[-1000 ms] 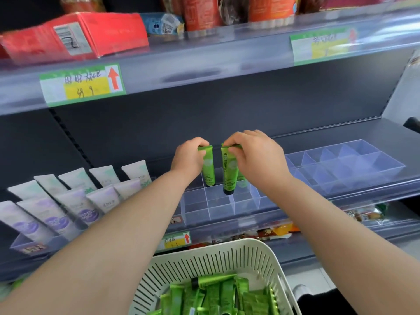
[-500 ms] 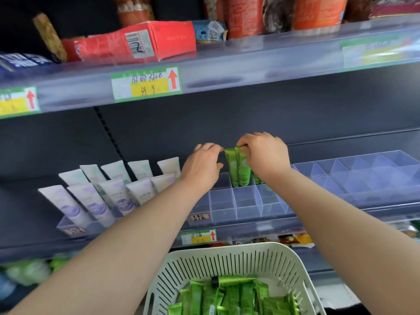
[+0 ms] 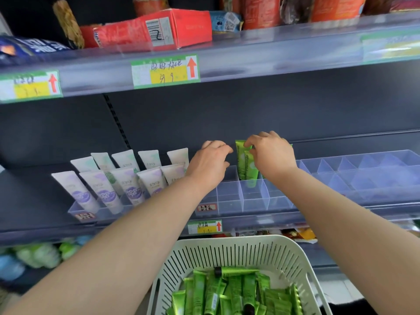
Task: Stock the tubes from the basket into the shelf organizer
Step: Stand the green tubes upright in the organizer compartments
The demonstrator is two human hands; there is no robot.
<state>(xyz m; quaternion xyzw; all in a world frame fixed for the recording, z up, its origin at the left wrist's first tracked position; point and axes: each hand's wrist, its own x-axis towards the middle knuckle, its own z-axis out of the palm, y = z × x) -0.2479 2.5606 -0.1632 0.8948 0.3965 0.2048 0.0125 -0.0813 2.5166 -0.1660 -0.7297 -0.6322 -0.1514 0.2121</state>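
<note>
**Just above the organizer, green tubes pinched in the right hand**

Dark grey store shelving fills the view, and a clear divided organizer (image 3: 229, 196) sits at the front edge of the middle shelf (image 3: 34, 196). To the left of the organizer, white and purple tubes (image 3: 127, 178) lean back in rows in a similar clear tray. To its right, a second clear tray (image 3: 363, 169) shows only bare compartments. Above the organizer, an upper shelf (image 3: 272, 48) carries a red box (image 3: 159, 28) and other packets, with a green and yellow price label (image 3: 165, 70) on its front rail. Below and in front of the organizer, a pale slotted basket (image 3: 238, 253) holds a heap of loose tubes (image 3: 236, 292), all green.

The green tubes (image 3: 246, 164) stand upright over the organizer's rear row, with their lower ends down inside a compartment. The right hand (image 3: 271, 155) pinches their top ends between thumb and curled fingers. The left hand (image 3: 209, 164) hovers over the organizer's left rear corner with its fingers loosely bent, holding nothing. Its fingertips are just beside the green tubes.
</note>
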